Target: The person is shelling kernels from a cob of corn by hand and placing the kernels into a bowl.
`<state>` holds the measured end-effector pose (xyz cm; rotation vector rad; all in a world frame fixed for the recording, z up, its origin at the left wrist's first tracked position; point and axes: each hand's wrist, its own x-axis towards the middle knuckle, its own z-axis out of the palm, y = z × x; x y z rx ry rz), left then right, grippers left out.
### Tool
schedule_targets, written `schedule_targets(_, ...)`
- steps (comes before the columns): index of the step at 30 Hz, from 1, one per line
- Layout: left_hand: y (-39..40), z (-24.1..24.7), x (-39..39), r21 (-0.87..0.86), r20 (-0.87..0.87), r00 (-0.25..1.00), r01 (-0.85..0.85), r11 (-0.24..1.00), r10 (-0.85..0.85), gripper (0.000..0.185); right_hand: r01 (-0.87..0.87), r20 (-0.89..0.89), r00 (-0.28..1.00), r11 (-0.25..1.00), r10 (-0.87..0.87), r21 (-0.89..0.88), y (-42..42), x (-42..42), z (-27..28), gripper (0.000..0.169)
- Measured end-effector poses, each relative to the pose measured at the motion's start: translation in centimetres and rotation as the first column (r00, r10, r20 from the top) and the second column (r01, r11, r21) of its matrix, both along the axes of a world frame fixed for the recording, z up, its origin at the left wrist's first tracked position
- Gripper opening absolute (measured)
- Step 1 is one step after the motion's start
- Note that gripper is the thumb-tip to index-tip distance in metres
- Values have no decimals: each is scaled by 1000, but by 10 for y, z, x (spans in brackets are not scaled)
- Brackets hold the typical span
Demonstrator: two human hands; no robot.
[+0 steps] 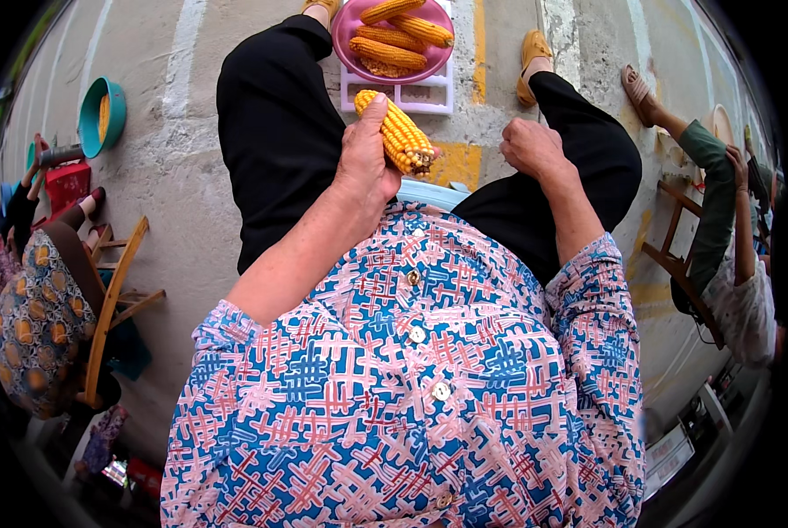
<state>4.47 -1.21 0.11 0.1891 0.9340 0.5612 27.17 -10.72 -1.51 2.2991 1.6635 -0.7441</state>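
My left hand [371,152] grips a yellow corn cob [400,132] above my lap, with the thumb along its upper part. The cob is tilted and mostly covered with kernels; its lower end looks rough and partly bare. Apart from it on the right, my right hand [532,146] is curled over my thigh; its palm is hidden, and nothing shows in it. Beyond the cob, a pink plastic basin [342,61] holds several corn cobs [387,53] and loose kernels [384,68]. It rests on a white plastic crate [433,98] between my feet.
At the left, a teal basin [85,125] holds corn near a red box [69,185] and a person beside a wooden chair [113,303]. Another person sits at the right on a wooden chair [667,257]. A light-blue surface [433,193] shows between my thighs.
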Motion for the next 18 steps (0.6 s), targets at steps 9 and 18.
schedule_targets(9,-1,-12,2,-86,-64,998,-32,996,26,40,402,-633,719,915,-287,43,-10,-26,25,19)
schedule_targets(18,-3,-19,-2,-46,5,999,-39,998,39,39,594,-961,211,804,-178,-19,-13,-88,60,17)
